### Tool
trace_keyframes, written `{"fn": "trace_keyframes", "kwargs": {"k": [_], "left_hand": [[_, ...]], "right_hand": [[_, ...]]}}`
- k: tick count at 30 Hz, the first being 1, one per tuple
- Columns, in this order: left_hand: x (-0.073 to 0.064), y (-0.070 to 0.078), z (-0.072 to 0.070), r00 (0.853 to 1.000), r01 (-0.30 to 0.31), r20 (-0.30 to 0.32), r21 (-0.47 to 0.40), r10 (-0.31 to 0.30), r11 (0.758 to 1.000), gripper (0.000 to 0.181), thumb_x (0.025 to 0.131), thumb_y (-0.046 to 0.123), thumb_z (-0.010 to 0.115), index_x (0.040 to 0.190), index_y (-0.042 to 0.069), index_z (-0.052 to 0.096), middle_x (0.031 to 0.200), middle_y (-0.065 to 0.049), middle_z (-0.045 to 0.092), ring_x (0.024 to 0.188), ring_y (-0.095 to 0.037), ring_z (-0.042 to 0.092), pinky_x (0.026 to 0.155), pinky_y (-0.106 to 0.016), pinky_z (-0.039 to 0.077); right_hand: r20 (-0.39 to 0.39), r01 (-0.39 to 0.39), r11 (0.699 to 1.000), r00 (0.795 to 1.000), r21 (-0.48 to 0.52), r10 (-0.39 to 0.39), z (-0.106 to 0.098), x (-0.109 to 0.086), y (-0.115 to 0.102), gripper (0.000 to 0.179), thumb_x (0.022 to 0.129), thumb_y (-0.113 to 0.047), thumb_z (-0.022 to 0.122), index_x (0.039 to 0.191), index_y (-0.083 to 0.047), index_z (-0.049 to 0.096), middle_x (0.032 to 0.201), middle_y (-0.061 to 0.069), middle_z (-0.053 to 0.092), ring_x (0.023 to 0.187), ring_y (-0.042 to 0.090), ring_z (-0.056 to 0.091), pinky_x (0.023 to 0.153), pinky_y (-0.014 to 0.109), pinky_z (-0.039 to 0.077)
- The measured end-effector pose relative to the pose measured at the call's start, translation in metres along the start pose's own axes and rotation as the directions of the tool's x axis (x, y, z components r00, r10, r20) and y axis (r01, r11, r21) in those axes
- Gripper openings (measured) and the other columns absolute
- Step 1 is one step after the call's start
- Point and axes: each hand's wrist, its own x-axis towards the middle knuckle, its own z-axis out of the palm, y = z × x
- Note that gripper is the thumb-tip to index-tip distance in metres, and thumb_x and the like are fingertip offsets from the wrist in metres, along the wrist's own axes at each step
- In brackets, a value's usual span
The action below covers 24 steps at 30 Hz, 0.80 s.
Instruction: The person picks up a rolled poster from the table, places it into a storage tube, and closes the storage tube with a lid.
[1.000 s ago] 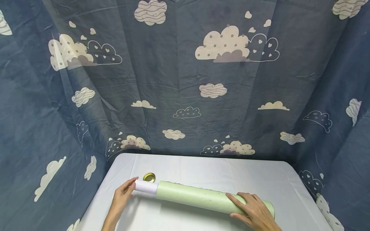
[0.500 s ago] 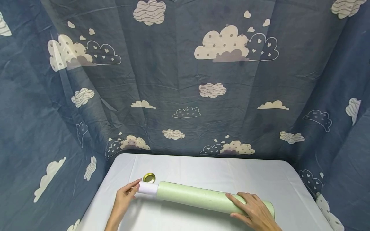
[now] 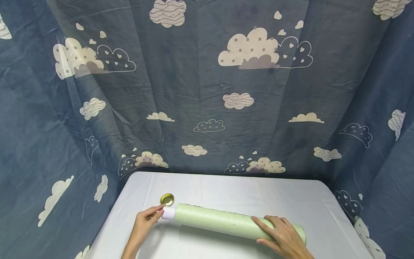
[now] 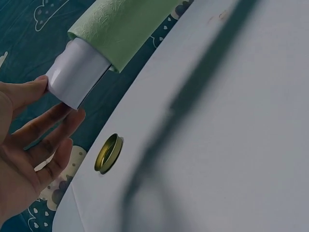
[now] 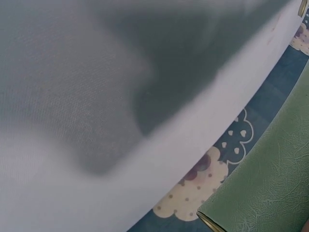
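A long light green tube (image 3: 213,220) is held up over the table, slanting down to the right in the head view. From its left end sticks a short length of a rolled white paper sheet (image 3: 169,213). My left hand (image 3: 143,223) pinches that roll's outer end, thumb on one side and fingers below, with the roll's loose edge (image 4: 94,87) showing in the left wrist view. Near the tube's right end, my right hand (image 3: 280,235) grips it from above. A gold-coloured rim (image 5: 210,223) edges that end in the right wrist view. The green surface (image 5: 270,179) looks crinkled.
A round gold lid (image 3: 167,199) lies hollow side up on the white-covered table (image 3: 258,194), just behind the left fingers. Dark blue cloth (image 3: 207,82) with a cloud print hangs around the back and sides. Shadows of the tube and hands fall on the tabletop.
My left hand has moved right, and the white roll has slid further into the green tube, so less of it shows. My right hand and the tube have barely moved.
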Motion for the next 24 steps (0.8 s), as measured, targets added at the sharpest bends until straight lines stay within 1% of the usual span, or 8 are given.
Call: {"fn": "trace_keyframes", "kwargs": {"k": [4,7,9,11,13,17,21,24], "left_hand": [[-0.002,-0.003,0.005,0.998,-0.062,0.023,0.008,0.062,0.998,0.026,0.09,0.013,0.08,0.114,0.004,0.079,0.111,-0.015,0.078,0.085,0.001,0.068,0.076,-0.018,0.057],[-0.003,-0.003,0.009,0.993,-0.106,0.051,0.002,0.105,0.994,0.027,0.089,0.01,0.08,0.114,0.002,0.079,0.107,-0.014,0.079,0.085,0.001,0.07,0.076,-0.019,0.057],[-0.004,-0.002,0.012,0.99,-0.122,0.071,-0.003,0.121,0.993,0.027,0.089,0.01,0.08,0.114,0.002,0.078,0.107,-0.012,0.08,0.085,0.001,0.07,0.076,-0.019,0.056],[-0.004,-0.001,0.014,0.989,-0.119,0.091,-0.01,0.12,0.993,0.026,0.089,0.011,0.08,0.114,0.003,0.079,0.105,-0.01,0.08,0.085,0.0,0.071,0.075,-0.02,0.056],[-0.006,0.001,0.016,0.989,-0.101,0.106,-0.013,0.102,0.995,0.026,0.089,0.011,0.08,0.114,0.004,0.079,0.107,-0.011,0.08,0.084,-0.001,0.071,0.074,-0.021,0.056],[-0.01,0.001,0.019,0.993,-0.029,0.113,0.01,0.028,1.0,0.025,0.09,0.013,0.08,0.113,0.004,0.079,0.112,-0.014,0.078,0.082,-0.001,0.069,0.075,-0.02,0.056],[-0.016,-0.005,0.018,0.993,0.024,0.11,0.041,-0.028,0.999,0.026,0.092,0.012,0.078,0.115,0.001,0.078,0.118,-0.018,0.076,0.083,0.001,0.068,0.077,-0.019,0.056],[-0.02,-0.01,0.016,0.991,0.058,0.117,0.029,-0.061,0.998,0.027,0.092,0.014,0.077,0.117,0.002,0.077,0.12,-0.017,0.076,0.087,0.0,0.069,0.078,-0.02,0.057]], "right_hand": [[0.008,-0.002,1.0,1.0,0.003,0.002,0.001,0.0,-0.002,0.068,0.087,-0.065,0.071,0.146,-0.034,0.06,0.104,-0.002,0.07,0.087,0.012,0.067,0.069,0.034,0.055],[0.007,0.0,1.0,1.0,0.006,0.0,0.002,0.001,-0.003,0.067,0.087,-0.065,0.07,0.146,-0.035,0.059,0.104,-0.002,0.07,0.087,0.012,0.067,0.069,0.034,0.055],[0.002,0.006,1.0,1.0,0.011,-0.006,0.001,0.001,-0.003,0.066,0.089,-0.066,0.068,0.146,-0.034,0.059,0.104,-0.002,0.07,0.087,0.013,0.068,0.069,0.034,0.055],[0.002,0.006,1.0,1.0,0.009,-0.006,0.001,0.002,-0.004,0.066,0.09,-0.067,0.066,0.146,-0.035,0.059,0.104,-0.002,0.07,0.087,0.012,0.067,0.069,0.034,0.055],[0.004,0.005,1.0,1.0,0.007,-0.005,0.002,0.003,-0.004,0.066,0.09,-0.068,0.066,0.146,-0.035,0.059,0.104,-0.003,0.071,0.086,0.012,0.067,0.069,0.033,0.055],[0.014,0.011,1.0,1.0,0.012,-0.011,0.004,0.005,-0.006,0.066,0.089,-0.068,0.066,0.147,-0.036,0.058,0.105,-0.003,0.07,0.087,0.011,0.067,0.069,0.033,0.054],[-0.002,0.05,0.998,0.999,0.031,-0.05,0.007,0.006,-0.008,0.064,0.092,-0.067,0.063,0.147,-0.035,0.058,0.106,-0.004,0.07,0.089,0.011,0.066,0.07,0.033,0.054],[-0.022,0.073,0.997,0.997,0.038,-0.072,0.008,0.007,-0.009,0.063,0.093,-0.068,0.061,0.147,-0.035,0.058,0.104,-0.005,0.069,0.088,0.011,0.065,0.069,0.032,0.053]]}}
